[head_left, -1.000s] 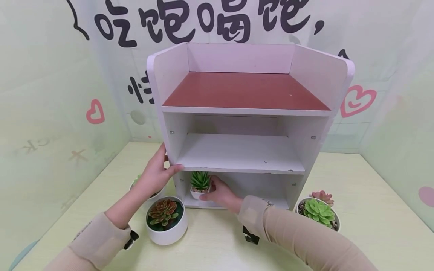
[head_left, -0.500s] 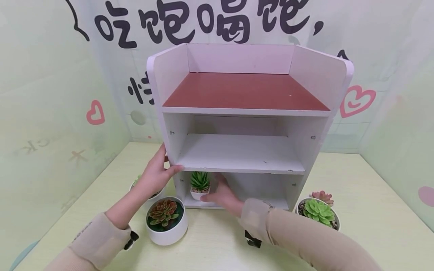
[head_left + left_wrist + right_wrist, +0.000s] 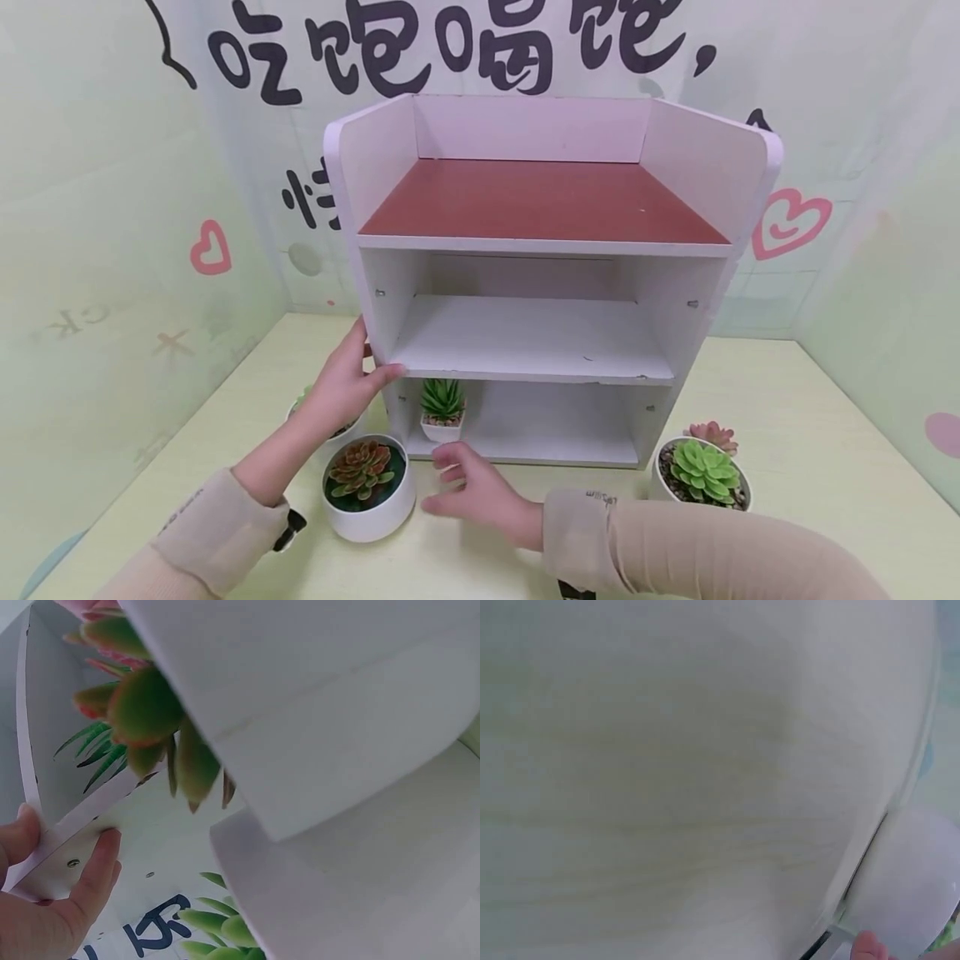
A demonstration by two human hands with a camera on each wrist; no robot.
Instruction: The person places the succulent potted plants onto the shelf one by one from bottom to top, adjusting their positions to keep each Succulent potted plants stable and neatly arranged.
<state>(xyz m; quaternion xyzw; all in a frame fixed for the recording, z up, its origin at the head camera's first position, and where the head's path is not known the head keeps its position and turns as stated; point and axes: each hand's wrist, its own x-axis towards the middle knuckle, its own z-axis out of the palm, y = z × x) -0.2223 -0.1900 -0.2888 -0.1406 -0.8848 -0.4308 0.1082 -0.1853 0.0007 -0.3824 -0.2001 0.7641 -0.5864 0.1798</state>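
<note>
A small spiky green succulent in a white pot point(image 3: 442, 408) stands upright at the left end of the bottom shelf of a white shelf unit point(image 3: 517, 377). My left hand point(image 3: 347, 387) holds the unit's left side panel, thumb on the front edge and fingers along the outer face; the left wrist view shows the thumb point(image 3: 19, 836) there too. In front of the bottom shelf, my right hand point(image 3: 483, 496) hangs over the table with loosely bent fingers, holding nothing and apart from the small pot. Only its fingertips point(image 3: 866, 946) show in the right wrist view.
A round white pot with a reddish-brown succulent point(image 3: 369, 487) sits close by my left forearm. Behind it, another potted succulent point(image 3: 345, 429) is partly hidden. To the right stands a white pot with green and pink succulents point(image 3: 703, 473). The unit has a red-brown top point(image 3: 543, 200).
My right hand has let go of the small potted succulent and drawn back towards me, out of the bottom shelf. The pot stays there. My left hand has not moved.
</note>
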